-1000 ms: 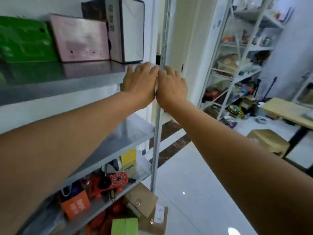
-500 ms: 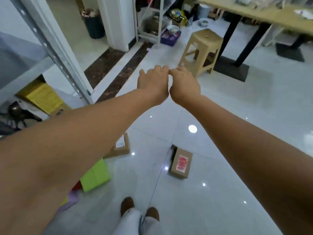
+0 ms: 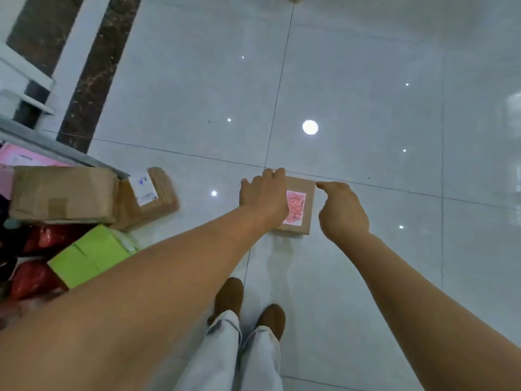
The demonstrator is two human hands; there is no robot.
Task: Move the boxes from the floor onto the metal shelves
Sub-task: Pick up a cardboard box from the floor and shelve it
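A small brown cardboard box (image 3: 303, 204) with a red-and-white label lies flat on the glossy white tile floor ahead of my feet. My left hand (image 3: 265, 197) is spread over the box's left part, fingers apart, hiding that side; whether it touches the box I cannot tell. My right hand (image 3: 342, 211) hovers just right of the box, fingers loosely curled, holding nothing. Part of the metal shelf's edge (image 3: 56, 149) shows at the left.
At the left by the shelf lie a large brown box (image 3: 62, 194), a brown box with a white label (image 3: 149, 196), a lime-green box (image 3: 87, 255) and red bags (image 3: 31, 280). My brown shoes (image 3: 228, 299) stand below the small box. A dark marble strip (image 3: 90, 77) runs at top left.
My view has swung from the shelf down to the floor. Both hands, held together at shelf height before, have parted and dropped down to the small labelled box.
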